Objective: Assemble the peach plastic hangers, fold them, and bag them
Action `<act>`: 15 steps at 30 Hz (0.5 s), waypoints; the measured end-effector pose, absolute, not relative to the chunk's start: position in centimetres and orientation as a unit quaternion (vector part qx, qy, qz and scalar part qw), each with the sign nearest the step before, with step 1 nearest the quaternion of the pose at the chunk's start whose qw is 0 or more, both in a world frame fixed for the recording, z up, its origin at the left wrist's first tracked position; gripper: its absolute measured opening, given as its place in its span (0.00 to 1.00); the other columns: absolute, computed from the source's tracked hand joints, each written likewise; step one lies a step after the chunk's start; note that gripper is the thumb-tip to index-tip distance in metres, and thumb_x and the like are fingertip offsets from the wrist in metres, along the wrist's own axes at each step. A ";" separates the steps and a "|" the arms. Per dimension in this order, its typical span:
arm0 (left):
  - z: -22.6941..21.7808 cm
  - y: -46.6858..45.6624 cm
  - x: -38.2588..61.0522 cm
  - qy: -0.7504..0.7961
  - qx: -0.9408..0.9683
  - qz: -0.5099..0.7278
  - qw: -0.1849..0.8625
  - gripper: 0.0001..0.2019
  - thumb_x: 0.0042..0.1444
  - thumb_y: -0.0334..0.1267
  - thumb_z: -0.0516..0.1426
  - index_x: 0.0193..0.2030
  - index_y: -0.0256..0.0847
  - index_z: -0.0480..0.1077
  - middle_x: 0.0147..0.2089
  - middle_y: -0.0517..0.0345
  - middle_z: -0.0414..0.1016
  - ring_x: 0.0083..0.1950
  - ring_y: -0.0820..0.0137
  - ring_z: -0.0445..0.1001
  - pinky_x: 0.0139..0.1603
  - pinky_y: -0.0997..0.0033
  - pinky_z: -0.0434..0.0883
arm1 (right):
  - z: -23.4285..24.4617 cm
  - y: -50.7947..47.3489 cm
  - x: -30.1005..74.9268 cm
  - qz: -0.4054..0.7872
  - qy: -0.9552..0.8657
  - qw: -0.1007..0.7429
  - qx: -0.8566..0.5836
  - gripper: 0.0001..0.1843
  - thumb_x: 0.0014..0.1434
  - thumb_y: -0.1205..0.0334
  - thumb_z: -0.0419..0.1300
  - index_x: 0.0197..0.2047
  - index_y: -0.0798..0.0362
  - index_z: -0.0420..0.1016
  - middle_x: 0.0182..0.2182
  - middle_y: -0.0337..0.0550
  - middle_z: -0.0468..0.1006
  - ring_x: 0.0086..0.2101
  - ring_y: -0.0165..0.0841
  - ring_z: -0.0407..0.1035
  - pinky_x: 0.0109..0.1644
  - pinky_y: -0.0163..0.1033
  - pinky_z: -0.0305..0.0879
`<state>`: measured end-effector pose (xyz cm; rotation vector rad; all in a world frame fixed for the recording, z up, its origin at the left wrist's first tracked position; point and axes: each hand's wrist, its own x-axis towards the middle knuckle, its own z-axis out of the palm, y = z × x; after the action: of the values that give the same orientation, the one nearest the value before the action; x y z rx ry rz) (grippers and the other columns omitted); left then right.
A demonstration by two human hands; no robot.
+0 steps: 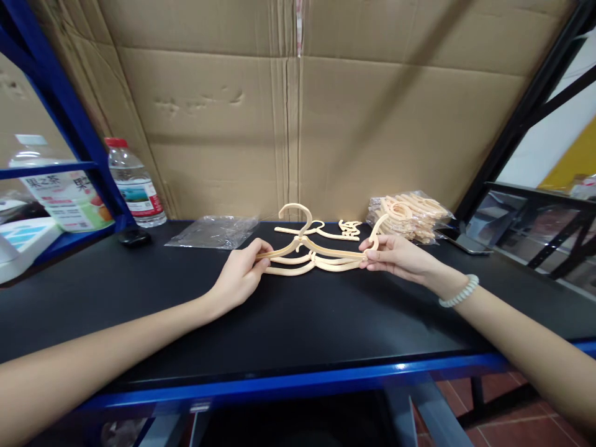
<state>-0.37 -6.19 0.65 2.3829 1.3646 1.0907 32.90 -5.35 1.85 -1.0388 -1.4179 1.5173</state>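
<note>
A cream plastic clothes hanger [335, 252] is held level above the black tabletop, its hook [307, 217] pointing up. My left hand [239, 273] is closed on the hanger's left end, thumb and fingers pinching the arm. At the other end, my right hand [395, 257] pinches the hanger's right tip together with a loose-looking curved cream piece [379, 230]; whether the two are joined I cannot tell. More cream hanger parts [291, 271] show just below and behind the held hanger. Another hanger [338, 235] lies farther back on the table.
A small heap of cream hooks [350, 228] lies at the back, left of plastic-bagged hanger parts [414, 214]. A clear plastic bag [212, 232] lies flat at back left, near a black mouse [134, 237] and a water bottle [135, 186]. A phone [468, 242] rests at right. Cardboard [209, 124] walls the back.
</note>
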 end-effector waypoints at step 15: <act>0.6 -6.2 -0.4 0.462 0.808 0.358 0.077 0.04 0.56 0.34 0.49 0.36 0.40 0.62 0.29 0.61 0.68 0.30 0.70 0.66 0.33 0.71 0.61 | 2.2 -5.7 33.0 0.661 -0.573 0.335 -0.349 0.11 0.56 0.60 0.65 0.34 0.56 0.67 0.33 0.51 0.80 0.38 0.36 0.77 0.43 0.36 0.73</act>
<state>-0.38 -6.17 0.64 2.4205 1.3851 1.0739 33.04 -5.75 2.23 -0.9107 -1.4965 1.7261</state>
